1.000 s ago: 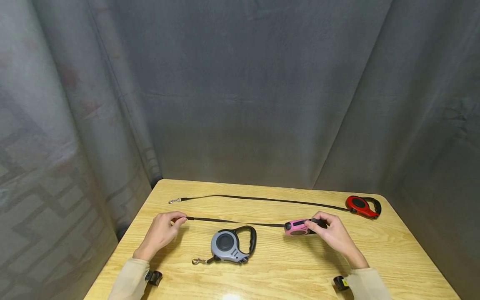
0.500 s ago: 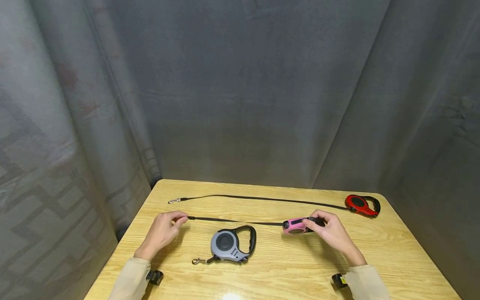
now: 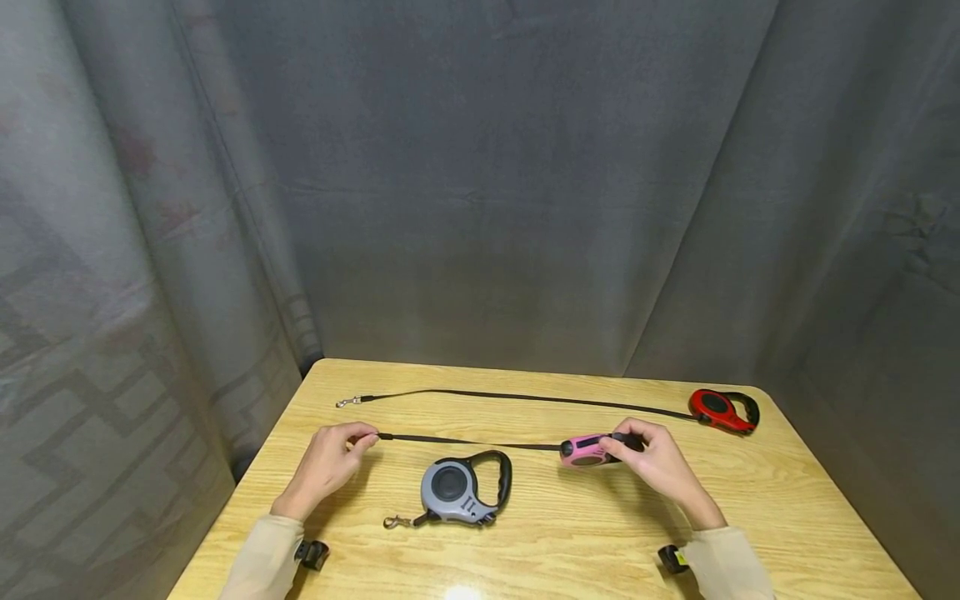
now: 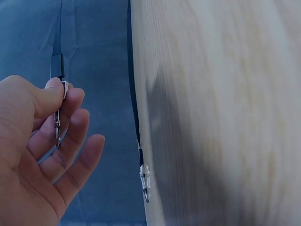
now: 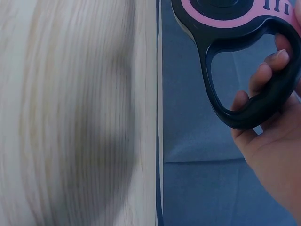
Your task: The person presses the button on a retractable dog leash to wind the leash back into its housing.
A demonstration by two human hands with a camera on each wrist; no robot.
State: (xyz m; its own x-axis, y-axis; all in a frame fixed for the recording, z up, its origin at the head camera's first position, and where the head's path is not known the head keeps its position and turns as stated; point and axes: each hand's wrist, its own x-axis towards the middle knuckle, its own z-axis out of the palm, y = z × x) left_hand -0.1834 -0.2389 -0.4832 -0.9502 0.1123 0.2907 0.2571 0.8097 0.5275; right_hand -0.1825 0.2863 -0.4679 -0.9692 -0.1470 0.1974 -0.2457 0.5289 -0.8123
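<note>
My right hand (image 3: 663,467) grips the black handle (image 5: 270,101) of a pink retractable dog leash (image 3: 583,451), fingers curled through the loop in the right wrist view. A black strap (image 3: 472,442) runs from its nose leftward to my left hand (image 3: 326,467). Thumb and forefinger of that hand pinch the metal snap hook (image 4: 58,127) at the strap's end, while the other fingers stay loosely spread. The strap stretches nearly straight above the table. Closer to me, between the hands, lies a grey retractable leash (image 3: 450,492) with its hook (image 3: 397,522) pointing left.
Farther back, a red retractable leash (image 3: 722,411) lies at the right, its black strap (image 3: 517,397) drawn out leftward to a metal hook (image 3: 348,402). Grey curtains (image 3: 480,208) hang behind and beside the wooden table (image 3: 570,542).
My right hand has moved slightly left with the pink leash, so the strap between my hands is a little shorter. The left hand keeps its pinch and has hardly moved.
</note>
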